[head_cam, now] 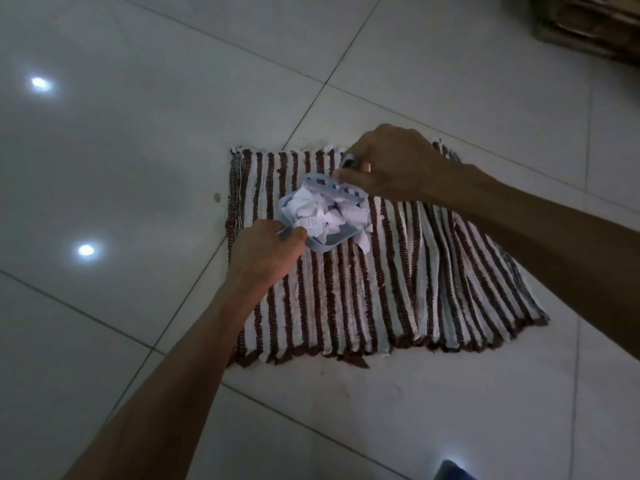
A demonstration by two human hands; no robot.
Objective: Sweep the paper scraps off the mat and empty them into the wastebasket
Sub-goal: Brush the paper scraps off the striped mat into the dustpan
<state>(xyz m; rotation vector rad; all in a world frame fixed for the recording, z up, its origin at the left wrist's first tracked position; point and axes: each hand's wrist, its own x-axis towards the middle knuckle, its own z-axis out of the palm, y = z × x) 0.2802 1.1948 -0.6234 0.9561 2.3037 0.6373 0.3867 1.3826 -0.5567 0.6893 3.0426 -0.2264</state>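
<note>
A brown-and-white striped mat (363, 271) lies on the tiled floor. Over its far left part my left hand (265, 252) grips the handle of a small pale blue dustpan (322, 242). The pan is heaped with white paper scraps (318, 211). One scrap (364, 241) hangs over the pan's right lip. My right hand (388, 164) is shut on a small pale blue brush (332, 187), whose head rests against the far side of the scrap pile. No wastebasket is in view.
Glossy white floor tiles (138, 168) surround the mat and reflect two ceiling lights at the left. A brown woven or cardboard object (595, 22) stands at the top right corner. A dark bluish thing (450, 471) shows at the bottom edge.
</note>
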